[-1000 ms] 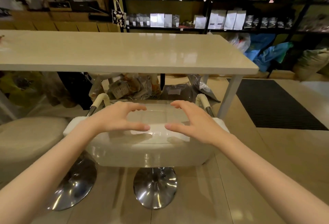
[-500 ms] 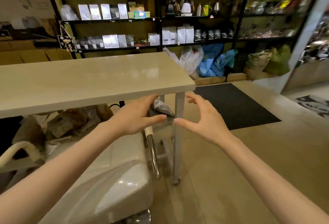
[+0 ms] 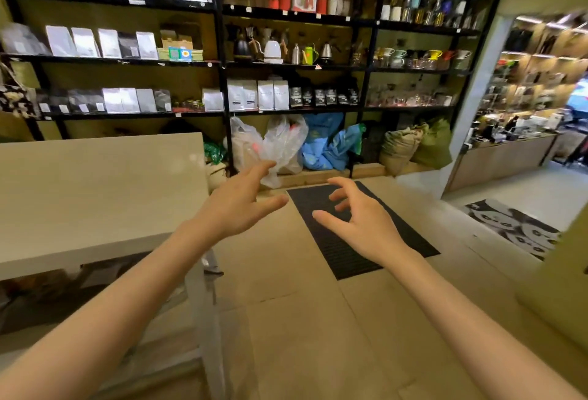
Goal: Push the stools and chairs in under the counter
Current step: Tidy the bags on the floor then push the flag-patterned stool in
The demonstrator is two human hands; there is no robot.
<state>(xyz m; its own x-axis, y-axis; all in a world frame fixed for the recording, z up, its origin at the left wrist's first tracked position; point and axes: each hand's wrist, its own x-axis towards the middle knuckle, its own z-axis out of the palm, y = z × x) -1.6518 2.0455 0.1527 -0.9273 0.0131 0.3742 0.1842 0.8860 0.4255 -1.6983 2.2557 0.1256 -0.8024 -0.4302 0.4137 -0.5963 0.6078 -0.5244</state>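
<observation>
Both hands free, holding nothing: left hand [image 3: 237, 205] and right hand [image 3: 366, 224] hover with fingers spread beyond the counter [image 3: 95, 196] end. No stool or chair in view. Risk: walking on could catch the mat [image 3: 356, 228] edge; beige floor [image 3: 318, 336], stocked shelves [image 3: 286, 65] behind.

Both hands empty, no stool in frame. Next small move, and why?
Probably turn back left and down. The left hand and right hand hang open over bare floor past the counter end, touching nothing; no stool or chair shows here to push.
</observation>
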